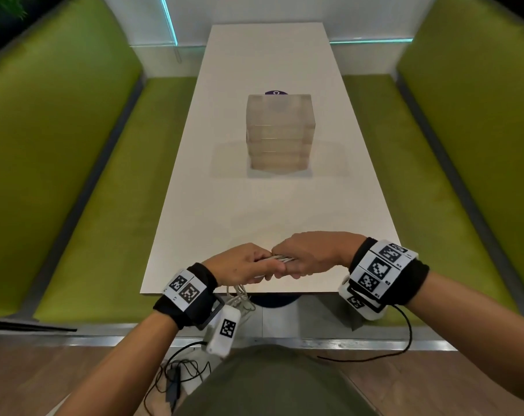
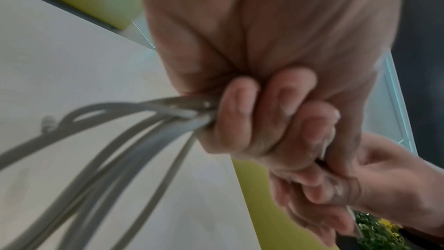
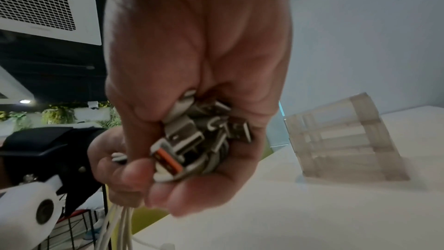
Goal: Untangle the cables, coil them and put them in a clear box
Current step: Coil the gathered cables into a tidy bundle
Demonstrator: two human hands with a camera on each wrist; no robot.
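Note:
Several white cables [image 1: 280, 259] run as one bundle between my two hands above the near edge of the white table [image 1: 272, 205]. My left hand [image 1: 248, 267] grips the bundle, and the loose strands [image 2: 115, 151] trail down from its fist. My right hand [image 1: 308, 256] is closed round the cable ends, where a cluster of USB plugs [image 3: 199, 138] shows in its palm, one with an orange insert. The clear box [image 1: 280, 132] stands upright in the middle of the table, well beyond both hands.
Green padded benches [image 1: 83, 181] run along both sides of the table. A dark purple disc [image 1: 275, 93] lies just behind the box. Black wires [image 1: 176, 373] from the wrist cameras hang near my lap. A black wire basket [image 3: 72, 233] sits low at the left.

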